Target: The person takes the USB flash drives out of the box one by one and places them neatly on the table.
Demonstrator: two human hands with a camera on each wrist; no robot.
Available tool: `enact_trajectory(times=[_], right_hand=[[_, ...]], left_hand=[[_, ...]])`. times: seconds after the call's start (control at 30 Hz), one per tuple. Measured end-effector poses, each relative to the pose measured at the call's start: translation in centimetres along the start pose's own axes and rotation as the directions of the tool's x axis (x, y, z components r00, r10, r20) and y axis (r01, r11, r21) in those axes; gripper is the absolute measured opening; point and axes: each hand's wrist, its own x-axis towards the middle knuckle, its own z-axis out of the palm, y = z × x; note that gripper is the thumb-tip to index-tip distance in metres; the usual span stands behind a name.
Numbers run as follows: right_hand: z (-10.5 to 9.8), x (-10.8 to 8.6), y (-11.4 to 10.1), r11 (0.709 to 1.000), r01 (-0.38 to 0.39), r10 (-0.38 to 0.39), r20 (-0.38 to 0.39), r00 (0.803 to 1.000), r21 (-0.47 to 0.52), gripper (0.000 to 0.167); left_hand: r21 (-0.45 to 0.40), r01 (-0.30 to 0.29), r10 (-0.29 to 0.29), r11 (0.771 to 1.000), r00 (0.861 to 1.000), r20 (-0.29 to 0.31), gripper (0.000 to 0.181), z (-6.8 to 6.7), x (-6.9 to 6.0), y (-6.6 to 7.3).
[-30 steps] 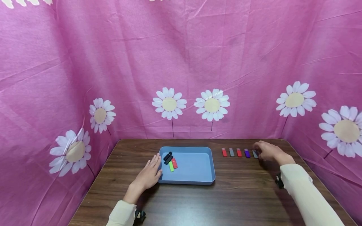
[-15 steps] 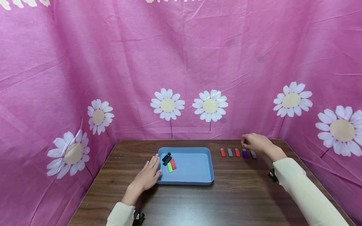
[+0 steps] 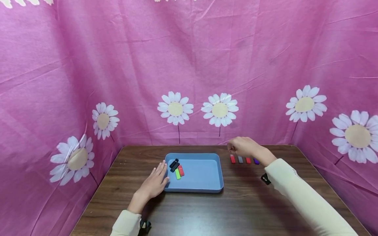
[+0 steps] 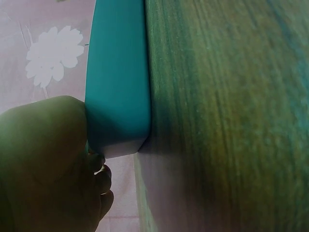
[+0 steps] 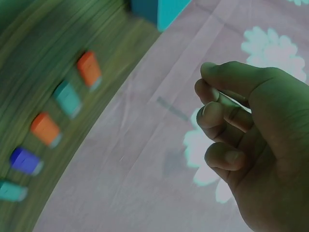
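Observation:
Fingers straight, the left hand [image 3: 153, 182] [image 4: 48, 164] rests against the left side of the blue tray [image 3: 193, 190] [image 4: 118, 72]. Inside that tray lie black sticks [image 3: 175, 165], a red stick [image 3: 181, 170] and a green stick [image 3: 177, 174]. The right hand [image 3: 244, 146] [image 5: 260, 125] hovers over the back of the table, above a row of small sticks: red [image 3: 232, 159] [image 5: 90, 68], grey [image 3: 240, 160] [image 5: 67, 98], red [image 3: 248, 160] [image 5: 45, 128], purple [image 3: 256, 161] [image 5: 24, 160] and grey [image 5: 11, 191]. Its fingers curl loosely around nothing visible. Its arm hides the last grey stick in the head view.
The brown wooden table [image 3: 189, 213] extends around the tray and the row. A pink cloth [image 3: 195, 65] with white flowers hangs behind and at both sides of the table.
From the right end of the row, the right hand has lifted and moved left toward the tray, leaving the grey stick on the table. The left hand has stayed at the tray.

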Motion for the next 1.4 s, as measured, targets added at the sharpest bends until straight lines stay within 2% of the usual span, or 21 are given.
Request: enact_trajectory(times=[0.2, 0.37, 0.5, 0.67, 0.9, 1.23, 1.4], right_hand=[[0.1, 2.8, -2.8, 0.998, 0.057, -0.057, 0.015, 0.998, 0.000, 0.020], [0.3, 5.3, -4.8, 0.996, 0.093, -0.093, 0.018, 0.996, -0.015, 0.017], [1.1, 7.1, -6.3, 0.992, 0.127, -0.126, 0.045, 0.991, -0.023, 0.017], [2.2, 8.8, -8.4, 0.985, 0.172, -0.171, 0.039, 0.984, -0.012, 0.015], [3.4, 10.6, -10.7, 0.987, 0.155, -0.156, 0.054, 0.986, 0.030, 0.009], [5.5, 12.6, -12.6, 0.990, 0.128, -0.133, 0.101, 0.986, 0.057, 0.005], [6.4, 13.4, -13.4, 0.991, 0.104, -0.114, 0.135, 0.984, 0.082, 0.011]], left_hand=[[0.012, 0.017, -0.017, 1.000, 1.000, 0.008, 0.065, -0.1, -0.2, 0.1], [-0.016, 0.001, -0.001, 1.000, 1.000, -0.002, 0.065, -0.2, -0.3, 0.2], [-0.015, 0.006, -0.006, 1.000, 1.000, -0.003, 0.066, 0.0, -0.2, 0.1], [0.002, 0.023, -0.023, 1.000, 1.000, 0.002, 0.067, 0.3, -0.1, -0.3], [0.003, 0.025, -0.025, 1.000, 1.000, 0.011, 0.066, 0.0, -0.2, 0.1], [-0.006, 0.029, -0.029, 1.000, 0.999, 0.017, 0.067, -0.2, -0.3, 0.2], [0.013, 0.034, -0.034, 0.999, 0.999, 0.020, 0.067, 0.0, -0.1, 0.1]])
